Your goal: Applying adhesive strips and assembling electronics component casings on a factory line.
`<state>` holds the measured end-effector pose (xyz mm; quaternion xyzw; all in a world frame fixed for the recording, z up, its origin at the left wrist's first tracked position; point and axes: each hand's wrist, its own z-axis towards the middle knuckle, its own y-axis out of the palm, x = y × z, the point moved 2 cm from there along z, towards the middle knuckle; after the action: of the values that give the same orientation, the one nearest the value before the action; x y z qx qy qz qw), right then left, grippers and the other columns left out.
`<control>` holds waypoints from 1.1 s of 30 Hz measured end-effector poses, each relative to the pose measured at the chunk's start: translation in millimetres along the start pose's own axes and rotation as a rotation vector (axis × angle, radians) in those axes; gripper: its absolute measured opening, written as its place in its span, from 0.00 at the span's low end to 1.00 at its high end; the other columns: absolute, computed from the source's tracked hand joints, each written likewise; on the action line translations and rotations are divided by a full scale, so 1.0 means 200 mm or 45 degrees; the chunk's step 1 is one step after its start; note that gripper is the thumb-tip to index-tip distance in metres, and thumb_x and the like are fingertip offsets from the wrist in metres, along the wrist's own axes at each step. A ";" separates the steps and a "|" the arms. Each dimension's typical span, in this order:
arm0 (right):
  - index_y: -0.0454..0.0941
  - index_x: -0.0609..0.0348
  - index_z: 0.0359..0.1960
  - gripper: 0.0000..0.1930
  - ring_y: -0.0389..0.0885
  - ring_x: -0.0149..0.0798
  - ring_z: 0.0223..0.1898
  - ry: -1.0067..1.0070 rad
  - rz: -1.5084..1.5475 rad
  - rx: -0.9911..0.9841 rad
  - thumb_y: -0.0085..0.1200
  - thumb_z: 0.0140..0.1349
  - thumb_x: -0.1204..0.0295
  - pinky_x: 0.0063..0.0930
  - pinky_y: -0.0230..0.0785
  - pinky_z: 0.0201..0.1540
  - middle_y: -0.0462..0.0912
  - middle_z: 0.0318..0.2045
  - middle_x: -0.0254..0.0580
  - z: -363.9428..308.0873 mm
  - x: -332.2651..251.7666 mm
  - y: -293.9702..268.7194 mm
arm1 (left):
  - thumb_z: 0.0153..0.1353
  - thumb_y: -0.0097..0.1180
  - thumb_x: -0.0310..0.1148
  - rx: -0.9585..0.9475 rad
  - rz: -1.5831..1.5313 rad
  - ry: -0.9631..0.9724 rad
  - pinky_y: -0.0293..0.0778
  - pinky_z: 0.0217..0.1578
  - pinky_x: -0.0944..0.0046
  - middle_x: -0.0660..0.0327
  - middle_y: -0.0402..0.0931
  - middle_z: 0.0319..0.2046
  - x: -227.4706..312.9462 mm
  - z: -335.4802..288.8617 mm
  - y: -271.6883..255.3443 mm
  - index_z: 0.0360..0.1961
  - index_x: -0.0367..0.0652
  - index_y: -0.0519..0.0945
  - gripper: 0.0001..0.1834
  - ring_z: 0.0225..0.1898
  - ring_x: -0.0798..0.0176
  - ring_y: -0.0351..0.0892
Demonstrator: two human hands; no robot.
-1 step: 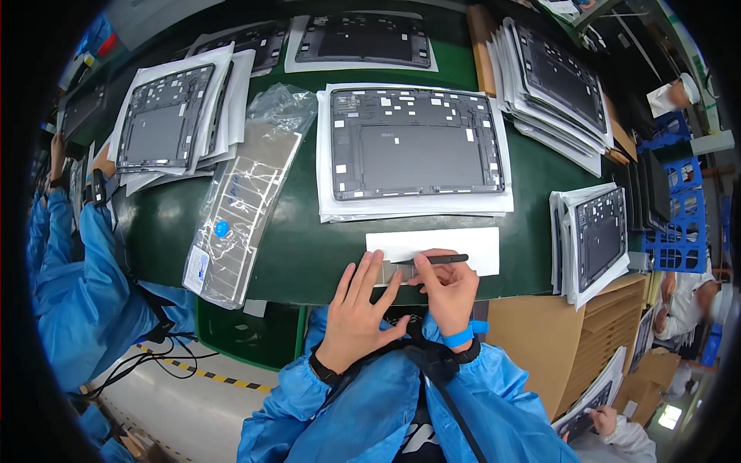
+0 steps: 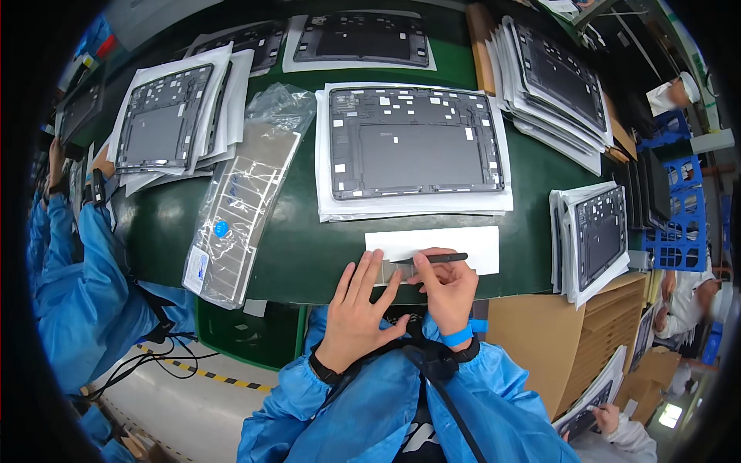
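1 black tool (image 2: 448,258), 1 white strip (image 2: 441,241), 1 pouch (image 2: 245,197)

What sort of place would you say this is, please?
Most likely an electronics assembly workshop: what look like tablet housings lie on white sheets across a green workbench, the right hand holds black tweezers, and a co-worker in a blue smock sits at left.

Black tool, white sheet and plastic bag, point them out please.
Black tool (image 2: 449,258): head view, middle of handle.
White sheet (image 2: 475,244): head view, bare right part.
Plastic bag (image 2: 281,104): head view, crumpled clear top.
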<state>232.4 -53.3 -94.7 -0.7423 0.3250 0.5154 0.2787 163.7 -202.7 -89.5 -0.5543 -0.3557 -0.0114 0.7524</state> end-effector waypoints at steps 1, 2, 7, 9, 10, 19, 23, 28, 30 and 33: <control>0.81 0.67 0.40 0.10 0.85 0.30 0.26 -0.015 -0.030 -0.008 0.64 0.62 0.72 0.19 0.72 0.24 0.85 0.28 0.41 0.00 0.00 0.01 | 0.49 0.66 0.47 0.007 0.002 0.001 0.57 0.67 0.46 0.42 0.59 0.68 0.00 0.01 0.00 0.60 0.45 0.76 0.35 0.70 0.43 0.58; 0.81 0.67 0.40 0.10 0.85 0.30 0.26 -0.015 -0.030 -0.006 0.64 0.62 0.72 0.19 0.72 0.24 0.85 0.28 0.41 0.00 0.00 0.01 | 0.49 0.66 0.47 0.006 0.001 0.002 0.57 0.67 0.46 0.42 0.59 0.68 0.00 0.01 0.00 0.60 0.45 0.76 0.35 0.70 0.43 0.58; 0.81 0.67 0.40 0.10 0.85 0.30 0.27 -0.069 -0.039 -0.013 0.63 0.63 0.72 0.19 0.72 0.25 0.86 0.28 0.40 -0.01 0.00 0.01 | 0.49 0.66 0.46 0.024 0.016 0.008 0.58 0.67 0.46 0.42 0.59 0.68 0.00 0.01 0.00 0.59 0.45 0.77 0.35 0.70 0.43 0.59; 0.81 0.67 0.40 0.10 0.86 0.31 0.27 -0.021 0.004 -0.023 0.63 0.63 0.72 0.19 0.73 0.26 0.86 0.28 0.40 -0.01 -0.01 0.00 | 0.50 0.66 0.46 0.024 0.018 0.005 0.58 0.67 0.46 0.42 0.59 0.68 -0.01 0.00 0.01 0.59 0.45 0.77 0.35 0.70 0.43 0.59; 0.81 0.67 0.40 0.10 0.86 0.31 0.28 0.026 0.046 -0.032 0.63 0.63 0.72 0.19 0.73 0.26 0.86 0.29 0.40 -0.01 -0.01 0.00 | 0.50 0.65 0.46 0.024 0.018 0.004 0.58 0.67 0.46 0.42 0.60 0.68 -0.01 -0.01 0.01 0.59 0.45 0.77 0.34 0.70 0.44 0.59; 0.79 0.70 0.42 0.09 0.87 0.34 0.33 -0.103 0.038 -0.056 0.62 0.63 0.76 0.21 0.78 0.34 0.86 0.32 0.42 -0.01 0.02 0.02 | 0.47 0.67 0.44 0.049 0.037 0.004 0.59 0.66 0.44 0.43 0.60 0.68 -0.01 0.00 0.02 0.61 0.47 0.76 0.36 0.69 0.43 0.61; 0.79 0.71 0.41 0.08 0.87 0.36 0.35 -0.143 0.226 -0.038 0.61 0.63 0.79 0.24 0.79 0.38 0.85 0.33 0.45 0.01 -0.09 -0.02 | 0.48 0.66 0.44 0.059 0.057 0.010 0.59 0.66 0.45 0.43 0.60 0.68 0.01 0.02 -0.02 0.60 0.47 0.76 0.35 0.69 0.43 0.61; 0.78 0.71 0.41 0.08 0.87 0.38 0.31 -0.421 0.200 0.137 0.59 0.64 0.77 0.26 0.78 0.37 0.85 0.32 0.49 0.15 -0.43 -0.37 | 0.51 0.65 0.37 0.079 0.148 0.093 0.63 0.64 0.48 0.46 0.65 0.64 0.01 0.12 -0.14 0.59 0.46 0.77 0.31 0.65 0.46 0.66; 0.78 0.71 0.41 0.09 0.87 0.39 0.31 -0.536 0.104 0.217 0.59 0.65 0.75 0.25 0.78 0.36 0.84 0.31 0.47 0.28 -0.53 -0.47 | 0.53 0.64 0.33 0.159 0.158 0.171 0.65 0.62 0.49 0.49 0.67 0.62 0.04 0.27 -0.21 0.60 0.47 0.76 0.30 0.62 0.48 0.69; 0.78 0.70 0.41 0.10 0.87 0.39 0.31 -0.610 0.188 0.215 0.59 0.65 0.74 0.24 0.77 0.36 0.84 0.31 0.46 0.49 -0.66 -0.49 | 0.58 0.60 0.34 0.035 0.550 0.402 0.65 0.61 0.50 0.55 0.68 0.63 0.11 0.59 -0.23 0.62 0.48 0.73 0.28 0.61 0.50 0.69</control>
<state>216.7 107.8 7.9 -0.5476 0.3451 0.6664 0.3702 99.5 -113.0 -24.1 -0.5983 -0.1076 0.0679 0.7911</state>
